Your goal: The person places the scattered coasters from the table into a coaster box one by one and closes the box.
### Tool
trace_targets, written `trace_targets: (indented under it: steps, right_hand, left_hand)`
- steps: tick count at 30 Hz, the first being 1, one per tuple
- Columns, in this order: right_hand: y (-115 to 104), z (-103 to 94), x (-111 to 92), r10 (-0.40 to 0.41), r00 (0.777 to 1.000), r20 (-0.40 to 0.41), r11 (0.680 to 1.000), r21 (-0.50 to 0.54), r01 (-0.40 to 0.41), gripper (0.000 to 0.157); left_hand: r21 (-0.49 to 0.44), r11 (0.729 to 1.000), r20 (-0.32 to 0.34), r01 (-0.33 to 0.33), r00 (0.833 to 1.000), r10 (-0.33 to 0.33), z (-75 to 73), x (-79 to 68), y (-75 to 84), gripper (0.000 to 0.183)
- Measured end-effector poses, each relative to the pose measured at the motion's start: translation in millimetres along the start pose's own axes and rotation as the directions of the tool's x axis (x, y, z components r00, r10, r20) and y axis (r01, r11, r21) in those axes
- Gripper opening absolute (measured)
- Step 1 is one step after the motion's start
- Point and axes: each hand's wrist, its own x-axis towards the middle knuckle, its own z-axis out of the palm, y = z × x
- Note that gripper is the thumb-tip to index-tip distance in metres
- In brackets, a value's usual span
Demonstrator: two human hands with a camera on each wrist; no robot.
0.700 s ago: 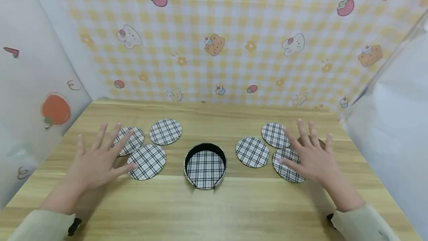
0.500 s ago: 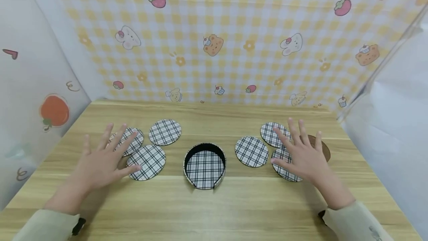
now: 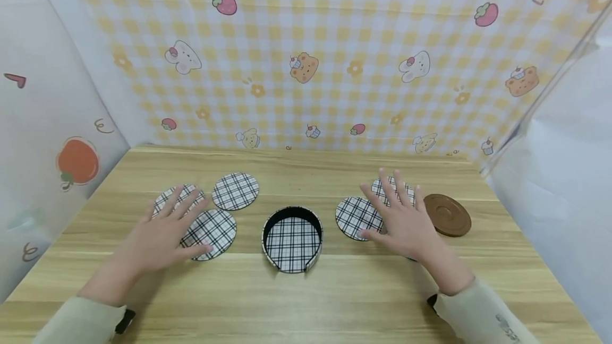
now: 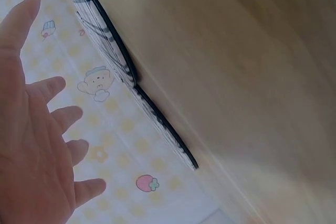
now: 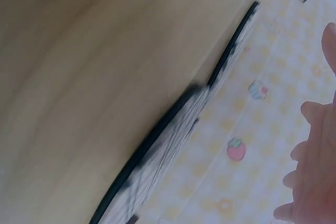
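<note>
White plaid coasters (image 3: 218,231) partly hidden | hands (image 3: 160,240) (image 3: 405,227) splayed, gripping nothing | front-right one nearly covered

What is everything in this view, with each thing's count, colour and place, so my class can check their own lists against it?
Table: one, light wood tone, across the lower view
Backdrop: one, yellow-and-white check with printed motifs, behind the table
Side coverings: two, whitish, at left and right
Round holder: one, black inside with plaid floor, middle of the table
Left coasters: three, black-and-white plaid, left of the holder
Right coasters: three, black-and-white plaid, right of the holder, one mostly hidden
Brown disc: one, brown, far right of the coasters
Sleeves: two, pale beige, at the bottom edge
Left hand: one, bare, over the left coasters
Right hand: one, bare, over the right coasters
</note>
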Motion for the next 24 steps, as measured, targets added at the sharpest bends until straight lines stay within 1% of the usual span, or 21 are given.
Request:
trace_targets:
  steps: [4,7,11,14,18,24]
  right_hand:
    - [-13.7,1.1,5.5,-0.034,0.999,0.001,0.999,0.021,0.034,0.097]
    - [-23.3,1.1,8.7,-0.061,0.998,0.009,0.998,0.022,0.06,0.098]
    - [-35.3,1.4,12.4,-0.102,0.995,0.015,0.995,0.025,0.102,0.099]
    - [-43.3,3.8,14.9,-0.138,0.99,0.011,0.99,0.014,0.138,0.1]
    - [-54.2,5.0,18.0,-0.183,0.983,0.003,0.983,-0.004,0.183,0.101]
    - [-67.4,7.6,22.5,-0.238,0.971,0.024,0.971,0.027,0.237,0.102]
  left_hand:
    - [-0.008,1.0,0.023,-0.008,1.0,0.008,-1.1,3.0,4.5,0.097]
    - [-0.012,1.0,0.048,-0.01,0.999,0.011,-0.4,5.0,7.0,0.097]
    - [-0.021,0.999,0.064,-0.026,0.998,0.027,1.9,7.2,8.3,0.098]
    - [-0.031,0.999,0.067,-0.038,0.997,0.04,1.8,7.9,9.7,0.099]
    - [-0.052,0.998,0.078,-0.037,0.996,0.041,1.6,9.3,11.5,0.101]
    - [-0.064,0.997,0.082,-0.045,0.995,0.05,3.2,13.5,12.2,0.103]
